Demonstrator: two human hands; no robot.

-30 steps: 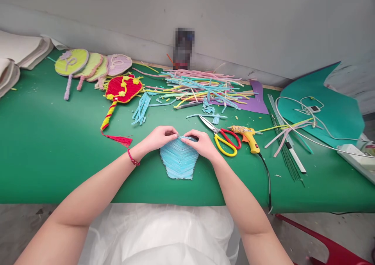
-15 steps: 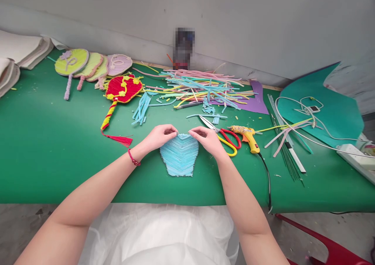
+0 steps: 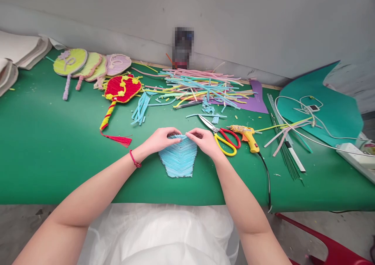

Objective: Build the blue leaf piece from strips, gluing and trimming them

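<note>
A light blue panel covered in rows of pipe cleaner set in a V pattern lies flat on the green table, its narrower straight end towards me. At its top left edge my left hand is closed, thumb on the surface and fingers curled over the far rim. My right hand pinches the top right edge with thumb and forefinger. Whether a short strip is also between the fingertips is hidden. Scissors with one red and one yellow handle lie right of my right hand, beside a yellow glue gun.
Behind are a heap of coloured pipe cleaners, a blue bundle and blue offcuts. A red fan with a tassel and several pastel fans lie left. Wires and a power strip lie right.
My left hand has slid right along the panel's top edge, its thumb now over the surface. My right hand has shifted slightly left, so the hands are closer. The panel has barely moved.
</note>
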